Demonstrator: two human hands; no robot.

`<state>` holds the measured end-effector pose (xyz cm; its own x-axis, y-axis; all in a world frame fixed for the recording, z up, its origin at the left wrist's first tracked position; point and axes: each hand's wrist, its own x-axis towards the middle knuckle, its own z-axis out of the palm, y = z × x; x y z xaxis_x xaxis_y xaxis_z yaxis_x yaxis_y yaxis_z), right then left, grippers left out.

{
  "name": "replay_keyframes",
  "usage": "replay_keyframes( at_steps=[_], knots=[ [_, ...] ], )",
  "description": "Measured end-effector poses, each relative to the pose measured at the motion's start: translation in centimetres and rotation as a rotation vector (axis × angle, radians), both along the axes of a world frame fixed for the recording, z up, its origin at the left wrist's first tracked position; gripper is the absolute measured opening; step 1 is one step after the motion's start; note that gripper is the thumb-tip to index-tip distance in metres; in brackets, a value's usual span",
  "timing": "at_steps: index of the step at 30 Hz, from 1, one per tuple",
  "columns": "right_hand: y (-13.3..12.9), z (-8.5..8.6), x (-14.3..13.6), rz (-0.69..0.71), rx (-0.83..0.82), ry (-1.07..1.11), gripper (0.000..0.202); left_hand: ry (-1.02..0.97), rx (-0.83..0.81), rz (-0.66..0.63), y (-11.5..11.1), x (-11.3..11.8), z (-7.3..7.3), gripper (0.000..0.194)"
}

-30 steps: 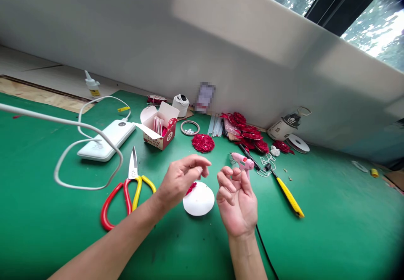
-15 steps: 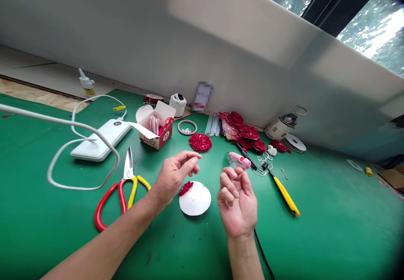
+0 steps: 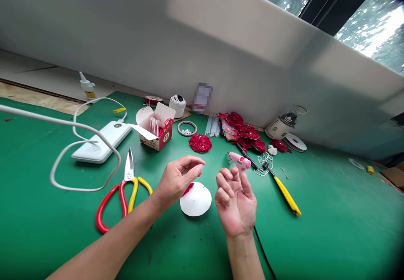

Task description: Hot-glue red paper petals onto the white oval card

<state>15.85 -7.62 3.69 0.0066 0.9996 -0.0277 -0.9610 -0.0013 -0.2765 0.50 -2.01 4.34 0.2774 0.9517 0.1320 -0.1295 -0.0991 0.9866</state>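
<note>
Left hand [image 3: 177, 179] curled near the left edge of the white disc [image 3: 196, 201], hold impossible to tell; right hand [image 3: 236, 206], half-open, held nothing

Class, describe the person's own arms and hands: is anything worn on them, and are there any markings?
The left forearm and right forearm are bare, with no sleeve in view. The left hand and right hand are ungloved. No watch, bracelet, ring or clear marking shows on the visible parts.
</note>
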Motion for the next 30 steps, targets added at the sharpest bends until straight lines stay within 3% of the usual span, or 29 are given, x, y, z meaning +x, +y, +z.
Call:
replay_keyframes(
  at_steps=[4, 7, 11, 14, 19, 23, 26, 30],
  knots=[
    [0.0, 0.0, -0.3, -0.067, 0.053, -0.101, 0.014, 0.039, 0.041, -0.008, 0.0, 0.1, 0.0, 0.022],
    [-0.1, 0.1, -0.5, -0.185, 0.155, -0.283, 0.002, 0.053, 0.036, 0.005, 0.1, 0.0, -0.1, 0.023],
    [-1.1, 0.5, -0.8, -0.446, 0.322, -0.717, 0.029, 0.067, 0.032, -0.006, 0.1, 0.0, -0.2, 0.023],
    [-1.9, 1.1, -1.0, -0.538, 0.355, -0.825, 0.039, 0.073, 0.036, -0.018, 0.0, 0.0, -0.2, 0.023],
    [-2.2, 2.3, -1.0, -0.288, 0.193, -0.366, 0.057, 0.065, 0.049, -0.040, 0.0, 0.0, -0.2, 0.022],
    [-2.0, 2.9, -0.8, -0.132, 0.131, 0.024, 0.059, 0.071, 0.067, -0.052, 0.2, 0.0, -0.3, 0.022],
    [-2.3, 3.3, -0.8, -0.110, 0.120, 0.161, 0.059, 0.079, 0.078, -0.059, 0.2, 0.0, -0.3, 0.023],
    [-2.7, 4.0, -0.9, -0.114, 0.055, 0.188, 0.053, 0.085, 0.093, -0.067, 0.1, 0.1, -0.4, 0.024]
  ],
)
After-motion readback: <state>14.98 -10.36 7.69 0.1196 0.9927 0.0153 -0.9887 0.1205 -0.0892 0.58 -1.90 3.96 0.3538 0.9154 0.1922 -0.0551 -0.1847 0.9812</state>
